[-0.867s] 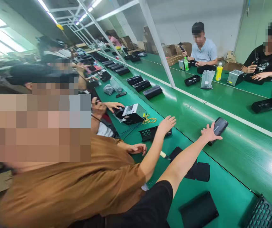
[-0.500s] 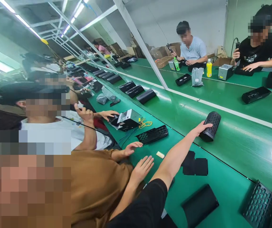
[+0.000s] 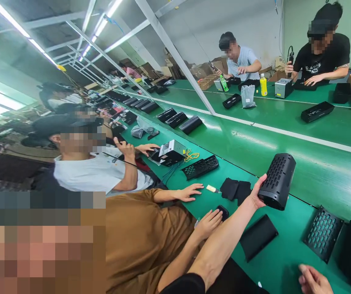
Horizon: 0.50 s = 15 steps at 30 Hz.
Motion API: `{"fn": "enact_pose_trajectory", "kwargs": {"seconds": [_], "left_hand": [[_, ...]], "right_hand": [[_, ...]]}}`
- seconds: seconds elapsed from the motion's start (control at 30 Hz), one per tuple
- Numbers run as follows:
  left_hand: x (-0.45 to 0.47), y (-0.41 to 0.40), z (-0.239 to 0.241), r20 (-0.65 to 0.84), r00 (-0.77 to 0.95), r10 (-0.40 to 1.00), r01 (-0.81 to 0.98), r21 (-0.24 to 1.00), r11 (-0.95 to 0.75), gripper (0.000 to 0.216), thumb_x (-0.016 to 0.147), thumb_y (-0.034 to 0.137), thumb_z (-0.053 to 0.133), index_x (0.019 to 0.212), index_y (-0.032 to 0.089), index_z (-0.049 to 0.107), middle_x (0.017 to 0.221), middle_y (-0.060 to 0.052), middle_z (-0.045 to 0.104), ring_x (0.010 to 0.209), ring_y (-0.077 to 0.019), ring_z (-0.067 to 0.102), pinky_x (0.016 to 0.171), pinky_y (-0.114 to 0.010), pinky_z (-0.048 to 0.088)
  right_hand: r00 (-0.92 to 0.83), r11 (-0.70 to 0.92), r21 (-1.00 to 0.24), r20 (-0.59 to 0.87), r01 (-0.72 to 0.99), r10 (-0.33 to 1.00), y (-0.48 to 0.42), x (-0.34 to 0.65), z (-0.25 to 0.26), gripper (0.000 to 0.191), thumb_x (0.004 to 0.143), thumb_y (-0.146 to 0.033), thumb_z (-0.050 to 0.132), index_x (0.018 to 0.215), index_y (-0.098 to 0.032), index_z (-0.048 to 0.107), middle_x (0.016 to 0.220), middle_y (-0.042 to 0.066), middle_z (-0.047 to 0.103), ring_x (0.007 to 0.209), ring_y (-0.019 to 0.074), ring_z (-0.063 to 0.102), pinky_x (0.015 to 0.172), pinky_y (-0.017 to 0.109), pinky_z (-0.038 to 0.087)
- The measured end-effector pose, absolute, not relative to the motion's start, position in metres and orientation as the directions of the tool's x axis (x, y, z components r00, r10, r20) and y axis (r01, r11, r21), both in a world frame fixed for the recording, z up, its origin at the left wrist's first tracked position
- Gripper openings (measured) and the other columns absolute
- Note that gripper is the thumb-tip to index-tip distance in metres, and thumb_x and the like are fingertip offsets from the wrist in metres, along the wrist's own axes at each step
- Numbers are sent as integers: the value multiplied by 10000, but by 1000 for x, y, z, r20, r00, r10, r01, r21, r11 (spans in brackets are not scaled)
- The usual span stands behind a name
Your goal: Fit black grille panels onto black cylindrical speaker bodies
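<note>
My left hand [image 3: 256, 192] reaches out from the bottom centre and grips a black perforated speaker housing [image 3: 278, 179] by its lower left end. The housing is tilted, above the near edge of the green conveyor belt [image 3: 322, 179]. My right hand [image 3: 313, 280] shows only partly at the bottom right, resting on the green table with nothing visible in it. A flat black pad [image 3: 258, 237] lies on the table just below my left forearm.
Black grille panels [image 3: 324, 232] lean at the right, another grille [image 3: 200, 166] lies further left, beside black foam pieces [image 3: 235, 188]. A neighbour in a brown shirt has a hand [image 3: 209, 222] by a small black object [image 3: 222, 211]. Two people work across the belt.
My left hand has pulled the speaker housing off the belt toward me and lifted it. My right hand has come into view. The neighbour's hands have drawn back to the table edge.
</note>
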<state>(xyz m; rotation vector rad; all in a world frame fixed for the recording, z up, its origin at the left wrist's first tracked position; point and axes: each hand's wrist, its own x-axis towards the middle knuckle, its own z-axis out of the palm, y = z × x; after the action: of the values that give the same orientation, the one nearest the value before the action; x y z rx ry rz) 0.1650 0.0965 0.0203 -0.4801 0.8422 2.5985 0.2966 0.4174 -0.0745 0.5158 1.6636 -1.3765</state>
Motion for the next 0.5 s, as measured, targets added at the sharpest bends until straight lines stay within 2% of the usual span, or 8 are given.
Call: {"fn": "enact_pose_trajectory", "kwargs": {"seconds": [0.07,0.13,0.17,0.23,0.3,0.33,0.4,0.5], "left_hand": [[177,106,21,-478,-860,179,-438,510,-740,752,962,716,546,1356,79,623,1258,-236,741,1225,-362,704,1092,-561,532],[190,118,21,-508,-852,128,-433,547,-716,715,954,679,598,1329,71,637,1237,-236,749,1216,-352,712,1082,-511,549],[197,124,22,-508,-855,105,-425,569,-704,703,941,662,633,1325,74,638,1238,-232,750,1216,-347,712,1077,-491,554],[210,139,24,-466,-883,54,-373,629,-682,726,881,639,731,1356,100,627,1279,-215,741,1229,-340,706,1069,-460,558],[221,152,29,-379,-926,3,-286,693,-662,841,779,631,843,1424,150,598,1354,-188,715,1254,-341,691,1062,-440,556],[226,158,32,-333,-943,-17,-242,719,-651,916,730,631,885,1464,176,577,1396,-178,696,1276,-346,678,1063,-434,552],[233,167,38,-266,-963,-40,-182,755,-631,1038,670,636,929,1529,210,529,1470,-170,651,1345,-363,633,1086,-435,532],[241,173,45,-202,-977,-68,-121,790,-601,1112,669,631,936,1589,219,467,1565,-173,571,1468,-385,523,1172,-464,464]], "right_hand": [[-622,137,-645,-762,752,-180,403,281,-54,804,463,-841,880,1015,-268,764,897,113,758,933,400,775,664,427,666],[-729,-70,-729,-666,681,-157,386,264,-23,934,552,-833,891,1231,-215,718,1179,157,760,1117,380,741,812,399,671],[-765,-155,-750,-622,643,-165,377,255,-7,980,612,-826,887,1329,-196,668,1318,185,715,1232,381,695,880,405,661],[-798,-243,-761,-563,601,-214,362,240,20,1125,611,-801,924,1471,-176,557,1495,222,603,1376,400,595,913,429,652],[-797,-261,-759,-519,596,-310,352,230,36,1207,601,-766,958,1549,-185,488,1570,222,534,1408,426,555,893,467,652],[-790,-261,-760,-494,596,-363,349,228,40,1176,629,-730,965,1563,-201,485,1585,208,523,1407,429,552,907,487,646],[-775,-277,-757,-439,592,-454,347,229,42,986,718,-628,962,1527,-237,557,1577,169,546,1418,416,544,1002,526,607],[-772,-340,-732,-389,590,-503,351,237,40,699,780,-505,954,1392,-277,702,1529,121,605,1460,387,515,1149,548,510]]}}
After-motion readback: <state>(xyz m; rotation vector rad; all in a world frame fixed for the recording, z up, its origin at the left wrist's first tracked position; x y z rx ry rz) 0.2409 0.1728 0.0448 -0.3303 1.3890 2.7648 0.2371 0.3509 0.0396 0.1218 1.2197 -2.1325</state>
